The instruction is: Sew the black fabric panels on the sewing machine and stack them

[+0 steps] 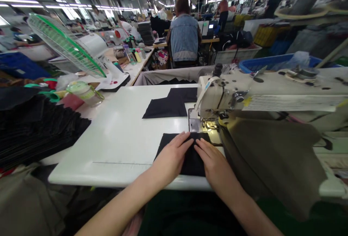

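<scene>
White and smooth, the sewing table spreads widest before me, with the cream sewing machine standing along its right side. Olive-brown cloth drapes below the machine's arm, and a thick stack of black cloth lies off to my left. Beyond that stack, a fan with a green rim leans on the neighbouring table. Next in size is the dark cloth piece I am working with: it lies flat near the table's front edge, its far edge by the metal plate under the machine's head. Farther back lies another cut piece, angular and dark. My left hand and right hand rest palm-down on my cloth, fingers extended and pinching nothing, fingertips near each other at its far edge. Smallest is a brass-coloured fitting just ahead of them.
</scene>
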Tool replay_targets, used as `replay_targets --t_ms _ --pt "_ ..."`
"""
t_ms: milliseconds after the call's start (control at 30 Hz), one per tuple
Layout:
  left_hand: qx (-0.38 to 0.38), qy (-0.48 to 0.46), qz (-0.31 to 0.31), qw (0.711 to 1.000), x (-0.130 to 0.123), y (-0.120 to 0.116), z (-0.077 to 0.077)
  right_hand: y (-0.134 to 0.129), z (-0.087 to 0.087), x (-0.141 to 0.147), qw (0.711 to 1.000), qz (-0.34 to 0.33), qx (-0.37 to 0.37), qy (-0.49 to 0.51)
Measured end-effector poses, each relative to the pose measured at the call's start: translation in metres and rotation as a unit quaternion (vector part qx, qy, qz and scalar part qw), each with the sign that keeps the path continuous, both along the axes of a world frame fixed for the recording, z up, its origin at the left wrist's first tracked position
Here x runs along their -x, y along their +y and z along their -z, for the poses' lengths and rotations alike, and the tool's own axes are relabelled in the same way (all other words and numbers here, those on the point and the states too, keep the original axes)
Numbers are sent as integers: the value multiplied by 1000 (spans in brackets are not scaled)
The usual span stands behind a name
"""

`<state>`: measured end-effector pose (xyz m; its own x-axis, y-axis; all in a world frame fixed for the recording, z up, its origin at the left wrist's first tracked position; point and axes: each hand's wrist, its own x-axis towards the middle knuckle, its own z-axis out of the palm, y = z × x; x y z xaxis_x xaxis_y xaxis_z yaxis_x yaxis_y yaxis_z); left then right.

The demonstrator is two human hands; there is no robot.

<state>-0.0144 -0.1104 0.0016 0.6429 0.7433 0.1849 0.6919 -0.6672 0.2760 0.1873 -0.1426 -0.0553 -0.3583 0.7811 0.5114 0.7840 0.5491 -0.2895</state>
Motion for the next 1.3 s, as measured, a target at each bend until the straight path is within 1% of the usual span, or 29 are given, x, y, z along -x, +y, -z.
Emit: replay_targets --t_ms 100,200,267,333,367,433,533,633,800,967,1100,1300 --pt "2 48 -23 999 -13 -7 5 -2 -5 -1 1000 11 12 -18" --pt "-4 91 -23 996 -6 -5 6 -11 -11 -9 999 26 15 -45" --pt "4 100 -28 995 1 -2 3 -21 -13 -16 998 31 16 -51" --pt "20 98 -37 994 2 1 -1 -30 -14 -20 998 30 23 -41" --pt "31 93 -31 995 -1 2 -3 -34 -14 -21 999 31 28 -30" --pt "51 77 5 996 -11 4 -5 -38 -14 -20 998 42 39 -6" --pt "69 56 58 994 -26 13 -6 -34 -14 -15 996 62 56 8" --pt "69 43 59 995 -33 27 -5 -23 -14 -12 996 69 53 10" --pt "63 26 76 995 -31 44 -7 -10 -14 -9 995 84 42 21" --pt "63 30 82 994 -31 48 -10 -8 -11 -6 995 93 31 16" --pt "65 32 82 994 -32 50 -9 -7 -9 -6 995 97 19 16" --pt "64 25 88 994 -31 50 -8 -7 -7 -6 995 99 22 17"
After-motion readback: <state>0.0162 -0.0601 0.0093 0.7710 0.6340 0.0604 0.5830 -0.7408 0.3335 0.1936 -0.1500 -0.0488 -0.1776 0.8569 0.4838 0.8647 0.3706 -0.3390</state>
